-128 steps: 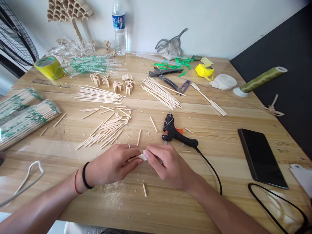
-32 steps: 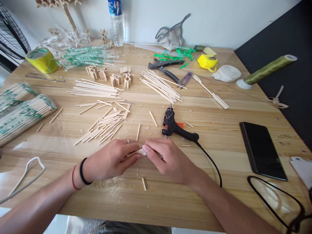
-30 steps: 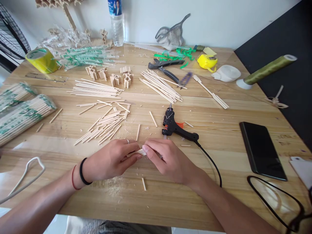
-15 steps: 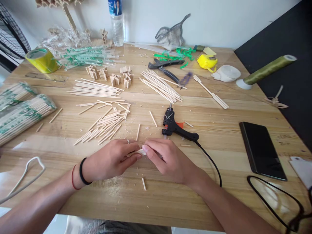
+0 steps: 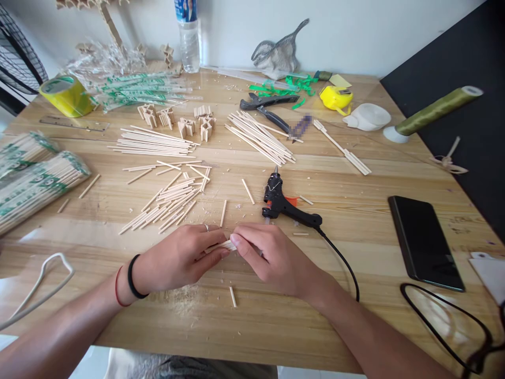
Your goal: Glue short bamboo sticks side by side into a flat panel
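In the head view, your two hands meet just below the middle of the frame: your left hand (image 5: 193, 255) pinches the small stick bundle (image 5: 228, 245) from its left end, and your right hand (image 5: 272, 258) pinches the right end, so each grip is pressed together on the wood. The bundle lies level or slightly raised to the right, over the counter (image 5: 177, 334); how many sticks it holds is hidden by your grip. The step in hand looks like holding short sticks side by side and pressing them into line, perhaps while glue sets, though no glue can be made out between them. The next move seems to call for even pressure from both sides and flush ends before either grip loosens. The glue gun (image 5: 278, 202) rests right of centre, nozzle toward the top of the frame, near your right hand, so any reach that way calls for care around its tip. The short-stick pile (image 5: 175, 202) lies left of centre, beyond your left hand, with the ridged wooden blocks (image 5: 187, 126) farther up the frame.
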Tool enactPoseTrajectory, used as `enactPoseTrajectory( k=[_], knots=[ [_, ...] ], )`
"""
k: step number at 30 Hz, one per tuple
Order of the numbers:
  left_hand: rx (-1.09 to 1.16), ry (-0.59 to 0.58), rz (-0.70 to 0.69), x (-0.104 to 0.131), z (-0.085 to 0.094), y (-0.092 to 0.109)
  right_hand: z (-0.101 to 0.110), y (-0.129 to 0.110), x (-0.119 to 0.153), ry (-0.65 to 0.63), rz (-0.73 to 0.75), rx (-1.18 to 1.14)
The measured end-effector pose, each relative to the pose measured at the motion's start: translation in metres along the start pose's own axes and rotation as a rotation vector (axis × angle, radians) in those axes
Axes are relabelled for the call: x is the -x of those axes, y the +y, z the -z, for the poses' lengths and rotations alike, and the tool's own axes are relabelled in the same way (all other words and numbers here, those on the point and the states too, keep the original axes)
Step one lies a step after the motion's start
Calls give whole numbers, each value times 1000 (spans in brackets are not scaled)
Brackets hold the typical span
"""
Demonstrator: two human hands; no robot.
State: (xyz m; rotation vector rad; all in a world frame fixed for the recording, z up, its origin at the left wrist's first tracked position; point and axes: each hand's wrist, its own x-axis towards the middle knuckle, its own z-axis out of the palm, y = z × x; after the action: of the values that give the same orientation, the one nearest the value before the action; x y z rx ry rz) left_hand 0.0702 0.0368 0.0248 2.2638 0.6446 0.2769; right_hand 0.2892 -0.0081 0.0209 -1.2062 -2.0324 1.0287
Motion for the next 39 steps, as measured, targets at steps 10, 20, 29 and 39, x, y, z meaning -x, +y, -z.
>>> enactPoseTrajectory(
  k=[10, 20, 29, 39],
  knots=[
    [12, -7, 5, -1, 1, -1, 1, 1, -1, -5, -1, 10],
    [14, -12, 7, 0, -1, -1, 1, -1, -1, -4, -9, 13],
    [-16, -10, -1, 0, 1, -1, 1, -1, -1, -2, 0, 24],
    [-29, -3, -5, 0, 1, 0, 1, -2, -1, -1, -1, 25]
  ],
)
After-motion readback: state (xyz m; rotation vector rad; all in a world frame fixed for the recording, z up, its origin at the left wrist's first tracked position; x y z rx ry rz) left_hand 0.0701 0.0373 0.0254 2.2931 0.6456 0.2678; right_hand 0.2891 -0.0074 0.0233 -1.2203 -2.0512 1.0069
